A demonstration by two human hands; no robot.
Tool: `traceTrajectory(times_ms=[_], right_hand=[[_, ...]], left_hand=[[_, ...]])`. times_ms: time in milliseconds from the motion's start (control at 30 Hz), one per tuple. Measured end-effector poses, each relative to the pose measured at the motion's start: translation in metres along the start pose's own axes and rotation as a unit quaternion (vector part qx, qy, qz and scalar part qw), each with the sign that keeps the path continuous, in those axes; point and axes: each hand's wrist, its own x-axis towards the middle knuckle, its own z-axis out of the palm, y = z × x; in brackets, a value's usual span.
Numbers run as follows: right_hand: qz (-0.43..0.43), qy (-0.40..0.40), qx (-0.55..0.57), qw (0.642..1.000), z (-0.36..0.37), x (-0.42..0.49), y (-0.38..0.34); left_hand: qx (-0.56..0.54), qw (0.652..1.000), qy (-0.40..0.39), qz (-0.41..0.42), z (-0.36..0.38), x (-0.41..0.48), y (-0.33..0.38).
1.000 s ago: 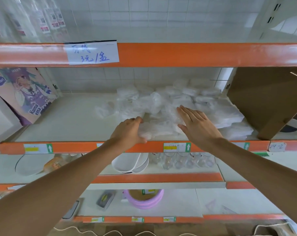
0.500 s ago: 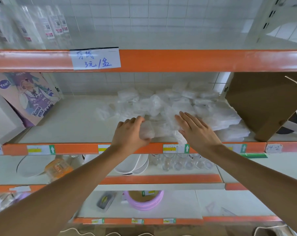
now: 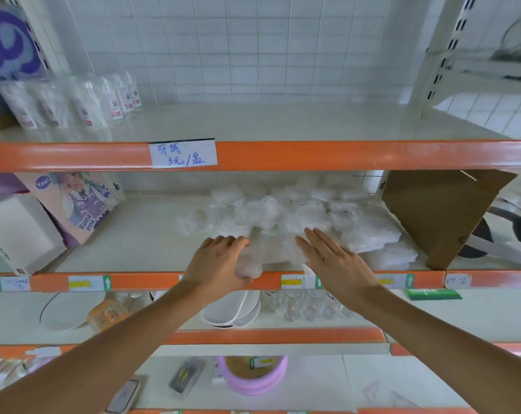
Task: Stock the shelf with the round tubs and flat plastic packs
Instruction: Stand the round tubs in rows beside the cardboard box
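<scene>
Two bare forearms reach up from the bottom edge to the front of the middle shelf (image 3: 139, 234). The left hand (image 3: 220, 264) has its fingers curled over the left end of a clear plastic pack (image 3: 271, 253), gripping it. The pack lies right at the shelf's orange front rail (image 3: 133, 282). The right hand (image 3: 336, 261) is flat, fingers straight and close together, palm down against the right side of that pack. On the shelf below the hands stand white plates (image 3: 232, 309) and a row of small glasses (image 3: 301, 306). Just behind the gripped pack, a loose pile of similar clear packs (image 3: 301, 210) covers the middle of the shelf, with neater flat stacks (image 3: 372, 237) to its right. A brown cardboard box (image 3: 441, 216) stands tilted at the right end and a cartoon-printed box (image 3: 80, 201) leans at the left. Higher up, the upper rail carries a handwritten label (image 3: 183, 153), and clear bottles (image 3: 116, 100) stand in front of the tiled wall (image 3: 253, 55).
</scene>
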Motion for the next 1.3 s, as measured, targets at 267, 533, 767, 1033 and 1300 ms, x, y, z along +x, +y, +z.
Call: traceTrajectory(times_ms=[267, 533, 767, 1033, 1300], right_hand=[[-0.011, 0.017, -0.007, 1.0, -0.071, 0.006, -0.012], [-0.009, 0.046, -0.015, 0.999, -0.146, 0.033, -0.015], [0.015, 0.078, -0.031, 0.996, -0.199, 0.076, -0.016], [0.082, -0.018, 0.007, 0.996, -0.212, 0.159, 0.0], [0.094, -0.091, -0.041, 0.991, -0.168, 0.252, 0.021]], left_hand=[[0.033, 0.998, -0.003, 0.046, -0.078, -0.022, 0.004], [-0.008, 0.998, -0.006, 0.056, -0.181, -0.014, 0.01], [-0.025, 0.998, 0.049, 0.044, -0.242, 0.009, -0.014], [-0.13, 0.986, 0.101, -0.001, -0.251, 0.073, -0.067], [-0.156, 0.984, 0.09, -0.01, -0.232, 0.148, -0.125]])
